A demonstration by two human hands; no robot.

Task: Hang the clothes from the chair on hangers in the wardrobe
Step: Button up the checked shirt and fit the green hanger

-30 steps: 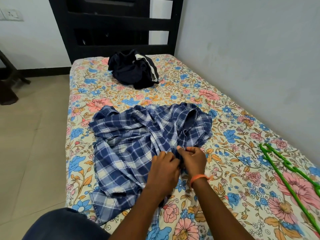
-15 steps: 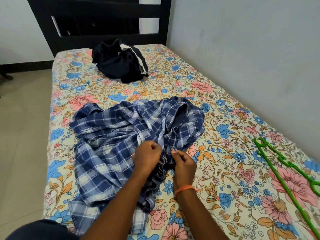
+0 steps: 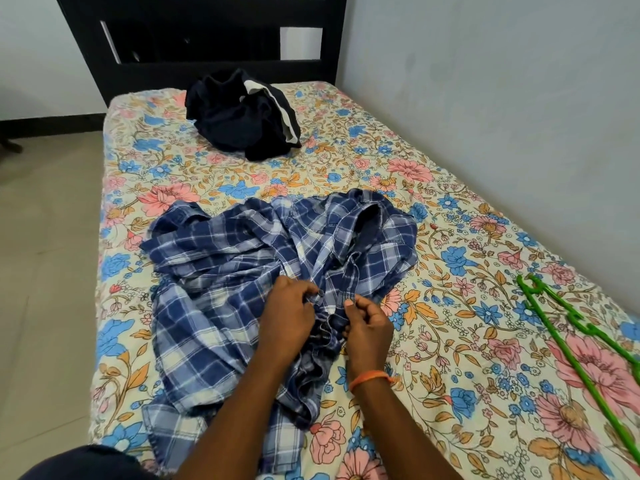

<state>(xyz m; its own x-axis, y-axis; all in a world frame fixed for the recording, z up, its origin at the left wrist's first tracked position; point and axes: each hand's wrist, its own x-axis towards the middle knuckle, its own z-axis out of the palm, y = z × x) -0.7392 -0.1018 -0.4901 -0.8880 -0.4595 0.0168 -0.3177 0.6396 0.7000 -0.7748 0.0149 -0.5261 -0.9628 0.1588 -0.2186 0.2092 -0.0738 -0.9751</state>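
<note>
A blue and white checked shirt (image 3: 221, 271) lies crumpled on the flowered bed (image 3: 450, 244). My left hand (image 3: 289, 315) pinches one front edge of the shirt near a button. My right hand (image 3: 367, 322), with an orange band at the wrist, pinches the other edge just beside it. A dark garment with a white stripe (image 3: 242, 116) sits bunched near the head of the bed. Green plastic hangers (image 3: 575, 337) lie on the sheet at the right.
A black slatted headboard (image 3: 207, 43) stands at the far end. A pale wall (image 3: 502, 98) runs along the bed's right side. Tiled floor (image 3: 45, 271) lies to the left, with dark furniture legs at the far left edge.
My hands have shifted up the shirt's front edges and moved slightly apart. The camera has swung a little, so the bed sits differently in view.
</note>
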